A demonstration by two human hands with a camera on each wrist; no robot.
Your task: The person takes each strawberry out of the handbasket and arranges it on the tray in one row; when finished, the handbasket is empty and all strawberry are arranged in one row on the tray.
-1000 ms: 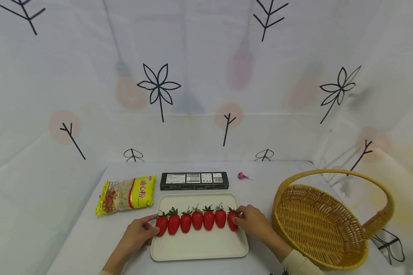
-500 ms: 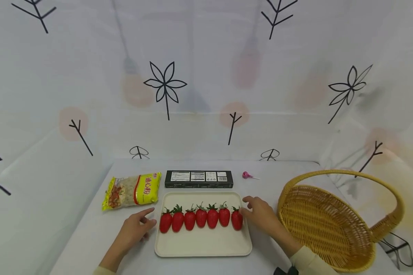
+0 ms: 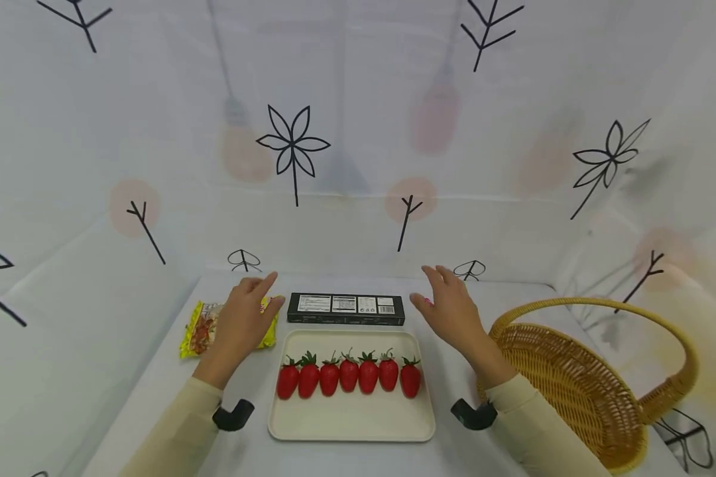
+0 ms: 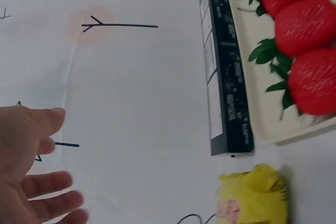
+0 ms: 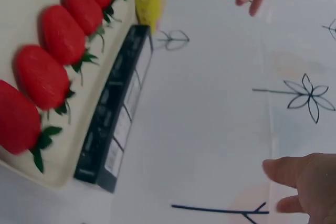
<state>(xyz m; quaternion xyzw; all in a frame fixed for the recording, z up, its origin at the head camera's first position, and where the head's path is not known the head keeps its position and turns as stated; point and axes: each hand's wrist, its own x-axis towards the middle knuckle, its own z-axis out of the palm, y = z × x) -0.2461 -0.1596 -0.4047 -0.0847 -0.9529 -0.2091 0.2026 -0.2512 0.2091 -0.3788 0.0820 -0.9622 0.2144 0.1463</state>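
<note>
Several red strawberries with green leaves (image 3: 349, 375) lie in a row across a cream rectangular tray (image 3: 352, 424). My left hand (image 3: 243, 318) is raised up and left of the tray, in front of the yellow pasta bag (image 3: 201, 329) in the head view; its fingers are extended and it holds nothing. On the other side my right hand (image 3: 451, 310) is lifted above the table, thumb apart from the fingers, also holding nothing. Behind the tray lies a long black box (image 3: 346, 309) with white label panels. Both wrist views show the hands apart from the strawberries and the box.
A wicker basket (image 3: 563, 391) with a tall arched handle stands right of the tray. A pink lollipop (image 3: 427, 302) is mostly hidden behind my right hand. Patterned white cloth (image 3: 346, 232) hangs behind the table.
Both hands have left the end strawberries and the tray's sides, rising up and forward. The row of strawberries stays on the tray, and the head view has shifted slightly.
</note>
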